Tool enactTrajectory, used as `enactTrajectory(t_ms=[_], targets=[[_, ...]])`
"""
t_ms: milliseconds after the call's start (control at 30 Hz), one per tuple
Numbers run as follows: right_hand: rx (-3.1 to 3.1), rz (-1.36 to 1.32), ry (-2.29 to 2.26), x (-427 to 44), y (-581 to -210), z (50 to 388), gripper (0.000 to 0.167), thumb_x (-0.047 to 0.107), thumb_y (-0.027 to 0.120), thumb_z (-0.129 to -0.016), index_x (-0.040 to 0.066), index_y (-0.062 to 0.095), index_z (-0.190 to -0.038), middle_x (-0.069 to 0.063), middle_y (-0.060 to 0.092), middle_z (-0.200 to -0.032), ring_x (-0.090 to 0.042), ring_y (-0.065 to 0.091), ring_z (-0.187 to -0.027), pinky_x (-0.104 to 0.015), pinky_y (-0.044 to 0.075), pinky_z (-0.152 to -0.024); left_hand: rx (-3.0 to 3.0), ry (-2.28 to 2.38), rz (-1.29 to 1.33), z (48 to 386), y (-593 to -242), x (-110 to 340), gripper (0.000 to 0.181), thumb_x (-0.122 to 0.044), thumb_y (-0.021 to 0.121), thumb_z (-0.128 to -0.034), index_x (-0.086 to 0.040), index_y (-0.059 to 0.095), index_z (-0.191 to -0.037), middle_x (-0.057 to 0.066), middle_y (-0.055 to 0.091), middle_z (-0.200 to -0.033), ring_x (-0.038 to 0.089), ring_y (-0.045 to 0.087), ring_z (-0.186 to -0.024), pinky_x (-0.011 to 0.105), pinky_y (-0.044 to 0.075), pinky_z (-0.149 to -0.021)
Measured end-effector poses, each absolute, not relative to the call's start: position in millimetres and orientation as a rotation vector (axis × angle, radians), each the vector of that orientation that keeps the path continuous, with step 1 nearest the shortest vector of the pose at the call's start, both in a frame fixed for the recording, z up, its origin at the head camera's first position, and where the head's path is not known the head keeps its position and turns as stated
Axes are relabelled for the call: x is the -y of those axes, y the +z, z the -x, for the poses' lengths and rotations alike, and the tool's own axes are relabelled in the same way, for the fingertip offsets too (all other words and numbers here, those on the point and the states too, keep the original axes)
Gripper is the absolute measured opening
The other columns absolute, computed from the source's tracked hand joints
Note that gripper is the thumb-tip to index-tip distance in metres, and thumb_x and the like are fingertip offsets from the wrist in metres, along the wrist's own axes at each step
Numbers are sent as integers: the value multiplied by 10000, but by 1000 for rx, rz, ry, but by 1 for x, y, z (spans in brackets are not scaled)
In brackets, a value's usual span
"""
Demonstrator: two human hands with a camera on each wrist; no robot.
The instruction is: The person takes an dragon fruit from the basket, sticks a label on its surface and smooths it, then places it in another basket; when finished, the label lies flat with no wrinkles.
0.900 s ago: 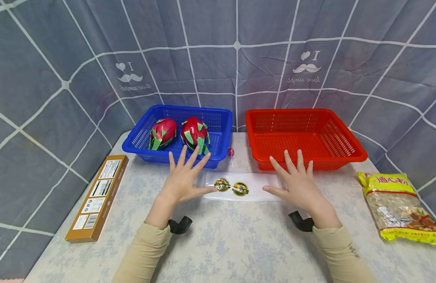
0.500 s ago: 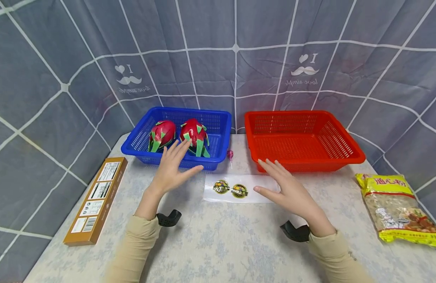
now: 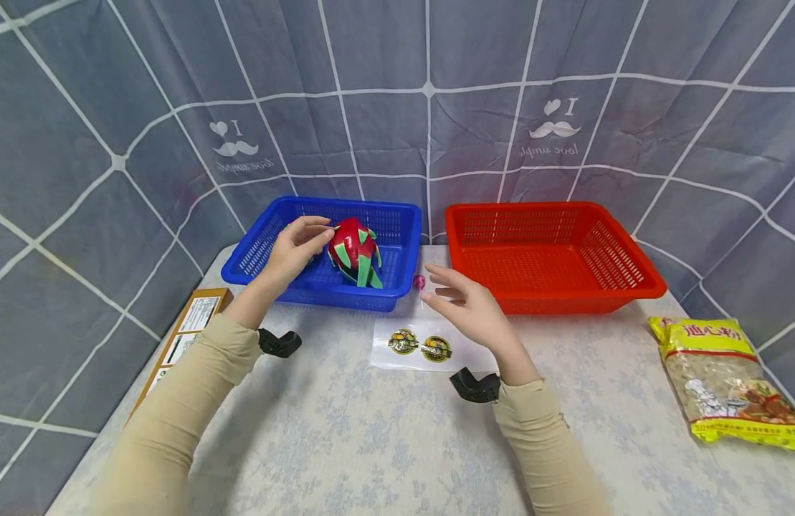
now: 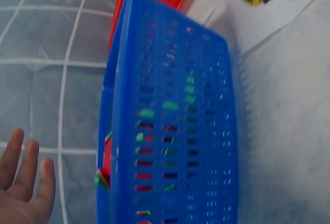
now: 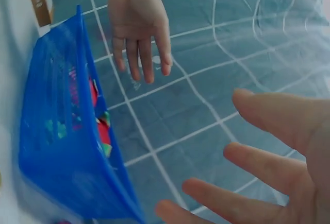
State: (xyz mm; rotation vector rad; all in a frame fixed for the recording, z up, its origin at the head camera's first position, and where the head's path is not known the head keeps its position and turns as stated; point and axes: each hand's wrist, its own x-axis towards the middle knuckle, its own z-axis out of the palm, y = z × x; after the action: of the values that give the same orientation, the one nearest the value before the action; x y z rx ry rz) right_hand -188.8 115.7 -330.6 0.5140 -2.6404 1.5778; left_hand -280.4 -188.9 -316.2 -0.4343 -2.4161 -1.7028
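Note:
My left hand [image 3: 292,252] is above the blue basket [image 3: 397,295], its fingers loosely extended and holding nothing. It covers most of one dragon fruit; the other dragon fruit [image 3: 353,247], red with green scales, sits just right of my fingertips. In the left wrist view, the fingers [image 4: 26,175] are apart from the basket's rim. My right hand [image 3: 468,308] hovers with spread, relaxed fingers [image 5: 258,165] and nothing in them. Just beyond its fingertips lies a pink lollipop [image 3: 419,282] on the table, its stick partly hidden. Beneath this hand is a white sheet with two round stickers [image 3: 403,342].
A red basket [image 3: 552,292] stands right of the blue one. An orange-brown box [image 3: 193,315] lies at the left, partly behind my sleeve. At the right lies a yellow-topped pasta bag [image 3: 726,380]. A grey, white-lined curtain [image 3: 384,129] hangs behind and along the sides.
My left hand has moved forward and left over the blue basket. The right hand has moved left, from in front of the red basket toward the lollipop. The fingers are less spread.

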Motion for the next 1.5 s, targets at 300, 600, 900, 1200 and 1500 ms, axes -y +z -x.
enactTrajectory(t_ms=[300, 600, 900, 1200, 1500], targets=[[2411, -232, 1896, -88, -350, 214, 400, 263, 634, -900, 66, 593, -1246, -139, 601, -1203, -309, 619, -1014, -381, 512, -819, 2280, -2069, 158, 313, -310, 193, 162, -236, 619, -917, -125, 577, -1027, -6, 610, -991, 233, 587, -1018, 361, 457, -920], [2375, -175, 1970, -75, -371, 223, 384, 222, 635, -899, 53, 591, -1241, -184, 575, -1203, -372, 615, -1000, -421, 519, -815, 2364, -2005, -1, 333, -326, 198, 243, -293, 627, -906, -130, 526, -1055, 58, 591, -1079, 89, 603, -858, 296, 482, -855], [2367, -122, 2003, -67, -383, 228, 400, 217, 649, -890, 71, 582, -1256, -176, 572, -1210, -321, 619, -959, -391, 525, -805, 2501, -1890, -30, 344, -344, 198, 384, -291, 582, -933, -35, 482, -1202, 207, 515, -1247, 327, 537, -1129, 431, 416, -971], [2278, -110, 2002, -60, -395, 236, 362, 156, 642, -892, 51, 591, -1235, -219, 579, -1186, -326, 625, -943, -364, 539, -762, 2578, -1800, 21, 354, -360, 200, 417, -243, 552, -953, 7, 450, -1271, 233, 507, -1255, 330, 530, -1131, 441, 420, -958], [2206, -157, 1990, -54, -402, 238, 321, 183, 648, -886, 51, 625, -1178, -200, 608, -1102, -259, 655, -861, -357, 542, -747, 2577, -1786, 0, 364, -362, 196, 407, -197, 554, -954, -15, 490, -1314, 192, 544, -1162, 252, 576, -995, 258, 484, -783]])
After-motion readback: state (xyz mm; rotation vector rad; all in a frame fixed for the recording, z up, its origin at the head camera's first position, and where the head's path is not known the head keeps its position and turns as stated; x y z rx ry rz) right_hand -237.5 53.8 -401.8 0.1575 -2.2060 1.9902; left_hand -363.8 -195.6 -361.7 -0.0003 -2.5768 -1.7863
